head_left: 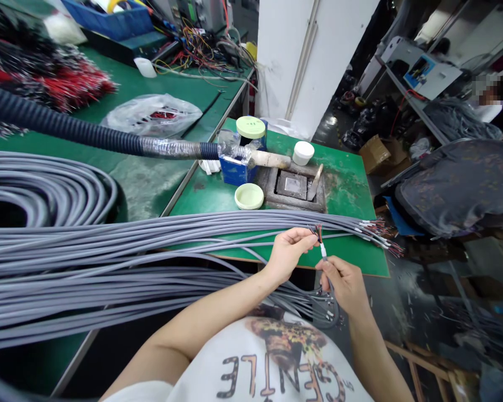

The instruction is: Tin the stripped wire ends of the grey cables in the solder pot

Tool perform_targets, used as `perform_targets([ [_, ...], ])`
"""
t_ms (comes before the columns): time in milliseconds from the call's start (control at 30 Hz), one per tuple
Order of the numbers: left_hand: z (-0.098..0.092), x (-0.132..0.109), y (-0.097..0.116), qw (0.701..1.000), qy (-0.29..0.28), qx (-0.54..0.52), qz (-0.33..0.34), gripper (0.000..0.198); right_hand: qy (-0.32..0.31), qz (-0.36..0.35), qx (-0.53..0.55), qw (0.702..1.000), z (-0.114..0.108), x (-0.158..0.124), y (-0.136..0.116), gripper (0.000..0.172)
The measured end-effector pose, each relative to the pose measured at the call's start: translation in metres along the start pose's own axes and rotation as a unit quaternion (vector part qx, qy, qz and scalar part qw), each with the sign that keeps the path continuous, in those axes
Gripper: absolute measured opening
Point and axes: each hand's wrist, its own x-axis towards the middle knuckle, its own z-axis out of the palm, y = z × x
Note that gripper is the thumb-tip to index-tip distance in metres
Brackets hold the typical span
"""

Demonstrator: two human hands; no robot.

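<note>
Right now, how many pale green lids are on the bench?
2: one lid sits atop a dark jar behind the blue box; the other lid lies on the green bench top in front of it. Grey cables could hide more.

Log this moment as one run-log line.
left hand: pinching colored wire ends | right hand: gripping grey cable below white sleeve

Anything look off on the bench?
Yes: the black corrugated hose is bound with clear tape near its end and lies across a blue box, which looks makeshift. The green bench mat is also stained.
</note>
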Motion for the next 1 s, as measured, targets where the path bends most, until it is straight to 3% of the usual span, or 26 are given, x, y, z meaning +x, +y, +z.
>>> perform_targets([
  [167, 0.000, -0.002, -0.003, 1.000, 0.011, 0.018, 0.007, 0.020, 0.016, 0.003, 0.004, 1.000, 0.002, 0.001, 0.002, 0.028],
  [400, -0.003, -0.004, -0.001, 0.995, 0.028, 0.061, 0.079, 0.019, 0.015, 0.006, -0.024, 1.000, 0.007, 0.004, -0.002, 0.032],
  [767, -0.009, 0.003, 0.006, 0.992, 0.010, 0.102, 0.080, 0.020, 0.008, -0.023, -0.074, 0.997, 0.008, 0.005, -0.007, 0.031],
  [867, -0.010, 0.001, 0.004, 0.987, 0.005, 0.129, 0.099, 0.018, 0.004, -0.002, -0.013, 1.000, 0.009, 0.008, -0.006, 0.022],
  [1000, -0.008, -0.008, -0.001, 0.979, -0.014, 0.165, 0.122, 0.015, 0.004, 0.014, 0.120, 0.993, 0.013, 0.017, -0.002, 0.034],
])
